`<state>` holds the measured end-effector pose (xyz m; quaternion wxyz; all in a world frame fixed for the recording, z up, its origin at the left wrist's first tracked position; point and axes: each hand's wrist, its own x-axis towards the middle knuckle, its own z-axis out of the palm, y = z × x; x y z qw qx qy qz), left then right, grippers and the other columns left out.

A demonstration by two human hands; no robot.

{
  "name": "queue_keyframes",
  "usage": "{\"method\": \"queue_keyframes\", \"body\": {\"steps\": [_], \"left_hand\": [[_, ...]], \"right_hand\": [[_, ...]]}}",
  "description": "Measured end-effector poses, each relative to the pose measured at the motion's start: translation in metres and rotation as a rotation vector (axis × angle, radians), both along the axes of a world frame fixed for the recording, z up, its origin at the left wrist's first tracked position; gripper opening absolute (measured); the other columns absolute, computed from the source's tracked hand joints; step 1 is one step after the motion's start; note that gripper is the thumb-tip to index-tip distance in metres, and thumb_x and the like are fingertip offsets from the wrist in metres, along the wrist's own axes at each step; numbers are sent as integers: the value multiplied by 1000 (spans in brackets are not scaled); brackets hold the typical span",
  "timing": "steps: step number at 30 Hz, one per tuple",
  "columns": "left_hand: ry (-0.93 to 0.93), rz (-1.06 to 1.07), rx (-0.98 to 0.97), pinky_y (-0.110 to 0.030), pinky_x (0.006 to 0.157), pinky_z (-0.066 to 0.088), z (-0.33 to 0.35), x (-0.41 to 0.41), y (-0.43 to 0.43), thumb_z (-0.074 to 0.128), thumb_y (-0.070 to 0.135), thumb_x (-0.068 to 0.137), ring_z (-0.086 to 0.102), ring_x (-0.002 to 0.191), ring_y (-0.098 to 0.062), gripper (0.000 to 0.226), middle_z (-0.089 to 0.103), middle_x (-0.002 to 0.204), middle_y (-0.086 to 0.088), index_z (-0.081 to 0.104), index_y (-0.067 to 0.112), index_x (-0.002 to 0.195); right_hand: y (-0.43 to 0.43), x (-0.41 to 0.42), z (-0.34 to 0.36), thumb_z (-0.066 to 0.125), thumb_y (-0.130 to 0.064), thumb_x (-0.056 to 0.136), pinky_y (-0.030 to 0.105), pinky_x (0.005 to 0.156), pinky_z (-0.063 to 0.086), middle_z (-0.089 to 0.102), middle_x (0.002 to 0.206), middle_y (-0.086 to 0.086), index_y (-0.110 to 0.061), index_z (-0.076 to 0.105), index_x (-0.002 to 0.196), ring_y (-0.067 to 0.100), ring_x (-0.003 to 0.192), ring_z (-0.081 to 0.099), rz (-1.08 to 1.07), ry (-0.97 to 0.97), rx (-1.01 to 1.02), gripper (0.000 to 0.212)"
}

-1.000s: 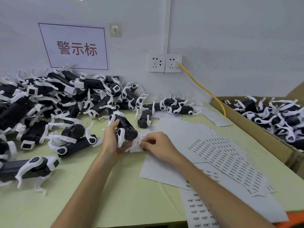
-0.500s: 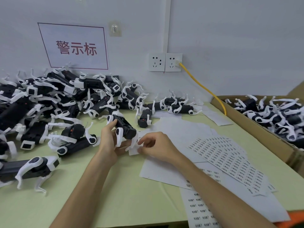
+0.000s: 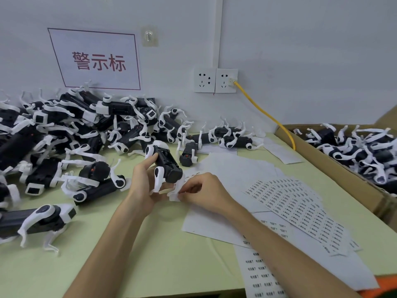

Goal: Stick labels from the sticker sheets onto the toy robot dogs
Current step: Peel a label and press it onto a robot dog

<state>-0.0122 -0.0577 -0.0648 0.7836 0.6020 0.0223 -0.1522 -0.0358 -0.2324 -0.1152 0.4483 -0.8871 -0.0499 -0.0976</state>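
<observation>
My left hand (image 3: 144, 188) grips a black toy robot dog with white legs (image 3: 166, 165), held tilted above the green table (image 3: 163, 254). My right hand (image 3: 203, 192) pinches a small white piece of sticker sheet (image 3: 174, 195) just below the dog's lower end. Sticker sheets printed with rows of small labels (image 3: 300, 214) lie fanned out to the right of my right arm. Another label sheet (image 3: 260, 274) pokes out at the table's front edge.
A big pile of black-and-white toy dogs (image 3: 71, 134) covers the left and back of the table. A cardboard box (image 3: 335, 168) on the right holds several more dogs. A yellow cable (image 3: 266, 117) runs from the wall sockets (image 3: 216, 80).
My left hand has lifted and tilted the dog a little. My right hand stays at the sticker piece under it, fingers shifted slightly.
</observation>
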Motion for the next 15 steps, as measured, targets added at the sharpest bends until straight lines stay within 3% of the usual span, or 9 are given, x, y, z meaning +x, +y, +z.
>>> {"method": "queue_keyframes", "body": {"steps": [4,10,12,15], "left_hand": [[-47,-34,7,-35,65,51,0,-2,-5,53,46,99,63,52,-22,44,73,73,-6,75,11,83],[-103,-12,23,-28,54,48,-2,-5,-11,49,42,103,62,51,-16,35,71,75,-3,70,14,107],[-91,7,22,-23,48,49,-2,-5,-12,50,42,102,59,48,-16,34,70,76,-2,70,15,110],[-95,22,21,-20,42,47,-3,-5,-13,50,42,102,60,45,-14,32,70,70,0,70,17,105]], "right_hand": [[1,-1,0,83,-28,76,17,65,42,69,72,-23,-35,80,76,-5,66,60,2,-19,-5,7],[4,0,-1,66,-62,60,27,61,46,66,69,-24,-56,67,61,-1,62,58,-22,-59,-52,6],[4,1,-2,70,-59,64,33,62,48,66,69,-19,-52,67,59,1,60,56,-30,-59,-58,8],[3,2,-5,78,-46,72,30,59,40,67,68,-7,-33,75,68,5,58,49,-34,-45,-30,14]]}}
